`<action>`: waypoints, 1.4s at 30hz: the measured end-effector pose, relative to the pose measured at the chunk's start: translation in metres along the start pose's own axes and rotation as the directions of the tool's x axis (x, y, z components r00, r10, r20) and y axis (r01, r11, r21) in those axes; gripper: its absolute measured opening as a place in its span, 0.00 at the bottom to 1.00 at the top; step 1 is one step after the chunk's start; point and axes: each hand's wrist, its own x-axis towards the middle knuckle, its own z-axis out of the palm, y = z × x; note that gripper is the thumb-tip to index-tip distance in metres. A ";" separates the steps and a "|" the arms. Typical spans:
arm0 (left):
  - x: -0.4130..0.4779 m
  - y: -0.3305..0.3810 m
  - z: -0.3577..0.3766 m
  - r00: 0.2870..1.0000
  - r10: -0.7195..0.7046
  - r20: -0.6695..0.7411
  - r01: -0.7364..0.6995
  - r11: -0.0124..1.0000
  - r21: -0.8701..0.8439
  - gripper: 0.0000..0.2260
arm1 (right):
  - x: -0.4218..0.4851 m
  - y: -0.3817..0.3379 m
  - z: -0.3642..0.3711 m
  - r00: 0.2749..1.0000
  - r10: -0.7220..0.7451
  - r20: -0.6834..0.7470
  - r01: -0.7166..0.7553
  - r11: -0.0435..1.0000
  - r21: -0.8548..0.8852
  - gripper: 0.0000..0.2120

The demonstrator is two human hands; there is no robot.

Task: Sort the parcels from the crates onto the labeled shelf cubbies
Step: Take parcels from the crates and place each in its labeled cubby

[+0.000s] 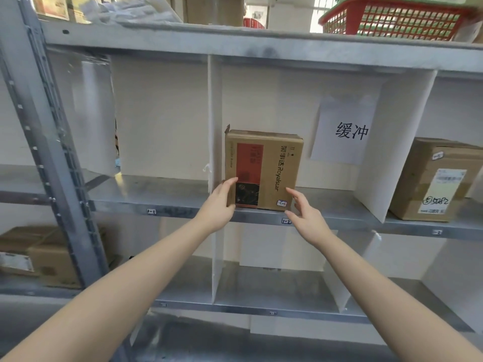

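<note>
A brown cardboard parcel (271, 168) printed "Royalstar", with a red panel on its face, stands upright on the metal shelf (170, 205) in the middle cubby, tight against the white divider (214, 126). A small tag on its lower right corner sits above the shelf label 1-2 (286, 221). My left hand (220, 203) touches the parcel's lower left edge with straight fingers. My right hand (304, 214) hovers just off the lower right corner, fingers spread and relaxed, apart from the box.
A paper sign (345, 131) hangs on the cubby's back wall. Another taped parcel (433, 178) sits in the right cubby. The left cubby is labelled 1-1 (151, 211). A red basket (397, 17) stands on the top shelf. More boxes (44, 257) lie lower left.
</note>
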 end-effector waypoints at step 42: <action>0.020 0.308 0.258 0.600 0.508 0.618 -0.693 0.716 0.084 0.26 | -0.216 0.158 -0.309 0.864 0.410 -0.291 -0.491 0.563 -0.665 0.30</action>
